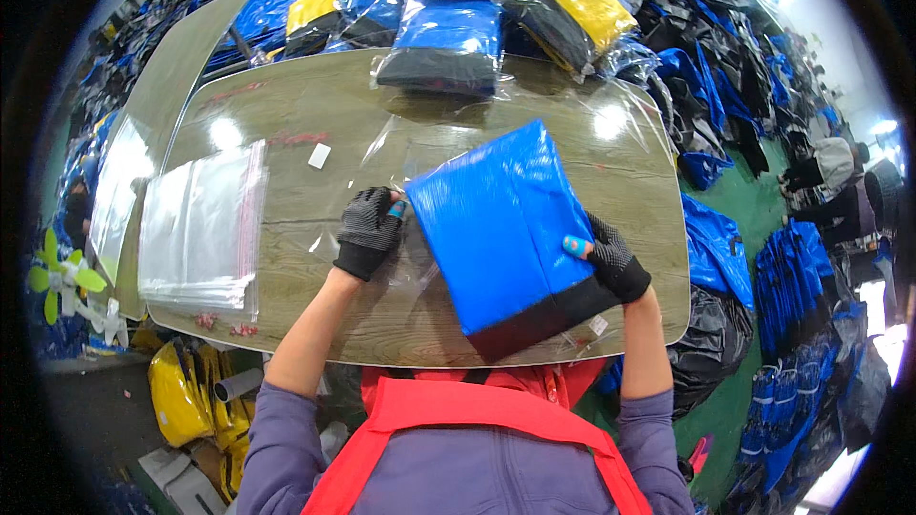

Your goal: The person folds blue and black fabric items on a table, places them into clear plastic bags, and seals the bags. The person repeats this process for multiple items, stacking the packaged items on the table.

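A folded blue bundle with a black band (506,219) is tilted over the table in front of me. My right hand (618,262), in a black glove with bare fingertips, grips its right side, thumb on the blue face. At the bundle's left edge, my left hand (370,231), gloved the same way, is closed with its fingertips pinched on what looks like a clear plastic bag (420,148). That bag lies partly under the bundle, and its outline is hard to make out. Blue tape wraps a digit on each hand.
A stack of flat clear bags (200,229) lies on the left of the wood-grain table (296,200). A small white card (320,155) is near it. Bagged blue (447,38) and yellow (587,5) bundles crowd the far edge. A small green-bladed fan (67,275) stands left.
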The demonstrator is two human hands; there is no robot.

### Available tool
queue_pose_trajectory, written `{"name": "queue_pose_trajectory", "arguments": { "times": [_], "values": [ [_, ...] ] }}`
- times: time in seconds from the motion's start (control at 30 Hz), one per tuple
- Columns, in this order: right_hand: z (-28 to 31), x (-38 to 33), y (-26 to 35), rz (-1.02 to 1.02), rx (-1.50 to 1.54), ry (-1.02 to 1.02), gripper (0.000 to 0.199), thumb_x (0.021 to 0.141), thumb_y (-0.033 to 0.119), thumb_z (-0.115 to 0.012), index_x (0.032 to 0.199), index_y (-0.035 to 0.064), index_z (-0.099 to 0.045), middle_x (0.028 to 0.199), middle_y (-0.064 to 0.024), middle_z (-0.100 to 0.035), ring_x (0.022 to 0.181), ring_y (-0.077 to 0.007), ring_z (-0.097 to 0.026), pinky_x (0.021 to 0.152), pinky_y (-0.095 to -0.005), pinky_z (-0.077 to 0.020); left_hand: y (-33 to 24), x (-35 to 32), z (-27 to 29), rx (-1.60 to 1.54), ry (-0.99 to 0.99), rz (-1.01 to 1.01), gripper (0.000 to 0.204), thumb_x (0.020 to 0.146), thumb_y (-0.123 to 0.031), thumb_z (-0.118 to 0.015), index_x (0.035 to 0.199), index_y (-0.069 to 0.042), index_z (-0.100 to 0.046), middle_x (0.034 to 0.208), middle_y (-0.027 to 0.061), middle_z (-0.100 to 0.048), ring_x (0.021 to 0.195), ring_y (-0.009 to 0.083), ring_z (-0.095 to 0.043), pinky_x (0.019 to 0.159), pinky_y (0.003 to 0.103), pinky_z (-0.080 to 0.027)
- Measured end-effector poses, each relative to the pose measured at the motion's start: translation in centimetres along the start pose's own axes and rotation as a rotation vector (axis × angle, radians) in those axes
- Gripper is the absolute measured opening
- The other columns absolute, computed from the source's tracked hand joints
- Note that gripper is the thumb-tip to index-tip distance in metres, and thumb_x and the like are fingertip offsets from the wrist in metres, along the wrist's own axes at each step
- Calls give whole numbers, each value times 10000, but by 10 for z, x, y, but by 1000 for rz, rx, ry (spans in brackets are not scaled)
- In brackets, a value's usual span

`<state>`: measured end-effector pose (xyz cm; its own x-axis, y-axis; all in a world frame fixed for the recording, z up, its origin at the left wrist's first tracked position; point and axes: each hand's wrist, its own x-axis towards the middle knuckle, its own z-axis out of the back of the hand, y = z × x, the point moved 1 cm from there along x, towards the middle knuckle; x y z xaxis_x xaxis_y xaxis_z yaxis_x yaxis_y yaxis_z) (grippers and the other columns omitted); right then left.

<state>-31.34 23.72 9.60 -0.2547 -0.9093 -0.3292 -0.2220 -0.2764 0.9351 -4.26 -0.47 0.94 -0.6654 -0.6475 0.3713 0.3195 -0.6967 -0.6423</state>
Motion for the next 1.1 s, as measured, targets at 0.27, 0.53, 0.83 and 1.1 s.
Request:
{"name": "queue_pose_trajectory", "arguments": {
  "times": [0.27, 0.53, 0.83, 1.1],
  "values": [
    [-69, -17, -57, -144, -4, -126, 798, 788, 290, -760, 1386, -57, -360, 1232, -189, -569, 1035, -238, -603, 907, -339, -496, -32, 13, 36, -104, 91, -180, 113, 774, -106, -666, 856, -53, -611, 951, 119, -644, 895, 322, -600, 805, 396, -471],
    [-46, 83, -69, -165, 172, 9, 306, 928, 376, -563, 908, 72, -588, 820, -18, -621, 704, -105, -570, 660, -259, -474, -68, -2, 52, -11, 315, -318, 180, 787, -177, -679, 927, -76, -628, 1078, 148, -628, 1059, 362, -568, 979, 484, -397],
    [-60, 64, -56, -10, -36, -4, 345, 865, 394, -676, 888, 59, -598, 799, -13, -586, 698, -94, -535, 675, -252, -472, -71, -59, 59, 198, 193, -7, 520, 837, -283, -639, 1291, -63, -512, 1400, 191, -430, 1337, 425, -321, 1112, 515, -228],
    [-76, 51, -72, 323, -219, -385, 388, 781, 392, -760, 792, 38, -599, 731, -79, -634, 658, -121, -526, 586, -288, -431, -15, -45, 39, -535, -80, 751, 455, 897, -226, -623, 1255, -7, -445, 1026, 80, -573, 853, 128, -521, 773, 276, -461]
  ]
}}
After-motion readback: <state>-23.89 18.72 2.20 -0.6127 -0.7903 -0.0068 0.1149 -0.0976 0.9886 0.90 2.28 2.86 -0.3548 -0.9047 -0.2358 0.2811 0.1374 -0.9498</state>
